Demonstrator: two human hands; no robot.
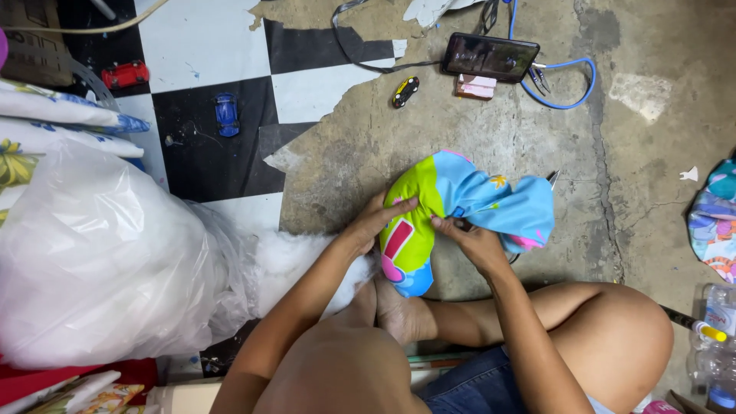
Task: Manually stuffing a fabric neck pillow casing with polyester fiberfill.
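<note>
Colourful pillow cover (460, 207) on concrete floor (491, 138), gripped between both hands: left hand (377, 221) pinches green side at 9 o'clock, right hand (469, 239) grasps underside at 6. Clear stuffing bag (100, 261) far at 9 o'clock.

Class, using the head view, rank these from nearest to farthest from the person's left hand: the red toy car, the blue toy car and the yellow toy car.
From the left hand:
1. Yellow toy car, above on bare concrete.
2. Blue toy car, upper left on a black tile.
3. Red toy car, far upper left.
</note>
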